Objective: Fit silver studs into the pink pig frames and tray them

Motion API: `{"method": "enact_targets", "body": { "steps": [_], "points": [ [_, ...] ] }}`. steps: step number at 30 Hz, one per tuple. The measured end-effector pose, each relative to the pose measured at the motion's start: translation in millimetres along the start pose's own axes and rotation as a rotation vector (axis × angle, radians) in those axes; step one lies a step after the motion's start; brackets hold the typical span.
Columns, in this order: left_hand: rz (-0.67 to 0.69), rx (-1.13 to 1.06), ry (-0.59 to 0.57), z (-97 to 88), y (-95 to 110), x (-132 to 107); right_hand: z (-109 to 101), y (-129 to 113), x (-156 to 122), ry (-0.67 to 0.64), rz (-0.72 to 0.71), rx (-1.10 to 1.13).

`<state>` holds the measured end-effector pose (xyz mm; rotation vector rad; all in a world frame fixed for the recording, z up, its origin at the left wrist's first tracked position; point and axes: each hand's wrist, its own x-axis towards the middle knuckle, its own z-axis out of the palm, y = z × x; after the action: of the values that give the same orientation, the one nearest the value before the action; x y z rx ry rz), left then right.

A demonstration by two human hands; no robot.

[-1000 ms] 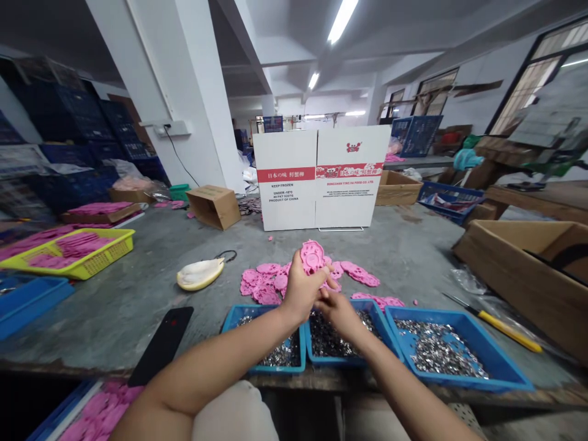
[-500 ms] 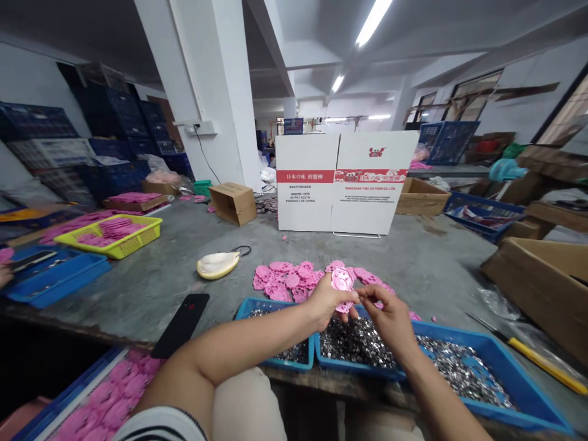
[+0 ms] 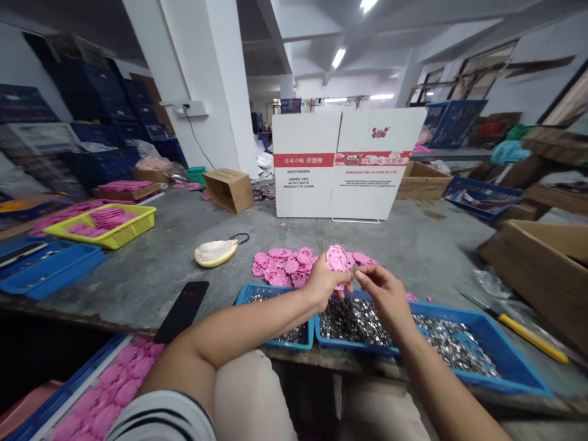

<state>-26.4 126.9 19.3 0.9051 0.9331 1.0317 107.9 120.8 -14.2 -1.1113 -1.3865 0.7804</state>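
Pink piece held up over the metal-filled trays

In the head view, the left hand (image 3: 323, 283) grips a pink piece (image 3: 337, 260), thumb across its lower part, raised above the back edge of the middle blue tray (image 3: 353, 348). The right hand (image 3: 384, 288) is beside the piece's lower right edge, thumb and finger drawn to a narrow pinch; whether a small part sits between them, I cannot tell.

The step in hand looks like fine fingertip work at that edge. It would go best with the left grip firm but not bending the piece, the edge left uncovered, and the right fingertips squared to it before any pressure. Working over the tray seems sensible, since a dropped part would likely land there.

The middle tray holds a dense spread of small metal parts (image 3: 349, 321). The left blue tray (image 3: 241, 297) has similar bits, partly hidden by the forearm; the right blue tray (image 3: 528, 381) shows bare blue patches among its own. Behind them lies a loose pink heap (image 3: 275, 267). The yellow basket (image 3: 134, 230) and the low crate (image 3: 35, 422) both hold pink pieces.
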Motion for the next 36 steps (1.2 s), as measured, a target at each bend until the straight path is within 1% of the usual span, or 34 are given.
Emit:
{"method": "enact_targets", "body": {
  "steps": [1, 3, 8, 11, 14, 16, 17, 21, 24, 28, 36],
  "points": [
    [0.023, 0.016, 0.009, -0.1, -1, 0, 3, -3, 0, -0.027, 0.076, 0.046],
    [0.049, 0.046, 0.021, -0.6, -2, 0, 7, -7, 1, -0.021, 0.14, 0.088],
    [0.115, 0.056, 0.042, -3.3, -3, 0, 12, -13, 0, 0.073, 0.197, 0.105],
    [0.16, 0.058, 0.042, -4.9, -2, -2, 14, -18, -2, 0.055, 0.217, 0.161],
    [0.19, 0.043, 0.024, -6.1, -3, -3, 14, -24, -3, 0.033, 0.19, 0.202],
    [0.192, -0.027, -0.019, -6.9, -3, -3, 14, -26, -2, 0.065, 0.155, 0.231],
    [0.175, -0.087, -0.058, -7.3, -2, -3, 13, -26, -2, 0.09, 0.136, 0.25],
    [0.062, -0.319, -0.254, -8.9, 1, -2, 13, -23, -2, 0.162, 0.075, 0.273],
    [0.051, -0.36, -0.335, -10.7, 3, -5, 15, -21, -4, 0.193, 0.051, 0.253],
    [0.034, -0.349, -0.36, -13.4, 3, -9, 17, -23, -8, 0.222, 0.065, 0.299],
    [0.121, -0.311, -0.365, -15.0, 3, -13, 20, -30, -12, 0.212, 0.081, 0.347]
  ]
}}
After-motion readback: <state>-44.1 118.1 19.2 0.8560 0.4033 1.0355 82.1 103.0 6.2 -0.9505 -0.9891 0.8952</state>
